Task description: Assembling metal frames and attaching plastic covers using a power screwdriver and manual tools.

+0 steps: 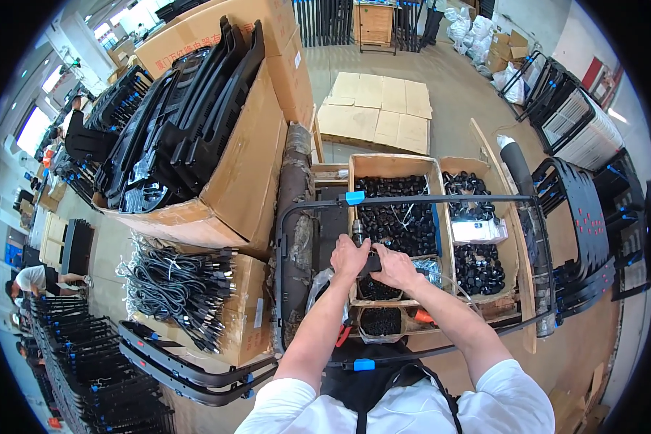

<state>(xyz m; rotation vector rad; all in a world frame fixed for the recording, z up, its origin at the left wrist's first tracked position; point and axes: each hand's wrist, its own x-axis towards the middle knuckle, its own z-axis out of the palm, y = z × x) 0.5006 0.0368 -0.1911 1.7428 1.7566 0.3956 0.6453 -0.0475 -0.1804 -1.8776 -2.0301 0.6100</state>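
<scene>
Silver-chucked power driver (359,230), apparently clamped in the left grip (349,256) and jutting just ahead of it, close beside a right grip (396,268) with closure impossible to tell, possibly liable to knock the black tubular frame (412,199) just beyond if lifted or swung carelessly.

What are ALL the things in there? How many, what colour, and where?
Frame: one, black, across the bins
Blue clips: at least two, blue, on the frame
Tool: one, dark with silvery end, at the hands
Small parts: many, black, in the bins
Cables: one pile, mostly black, left
Panels: several, black, in the big carton
Flattened cardboard: tan, floor ahead, count unclear
Stacked frames: many, mostly black, both sides
White bags: several, white, far right
Left hand: one, bare, centre
Right hand: one, bare, centre
</scene>
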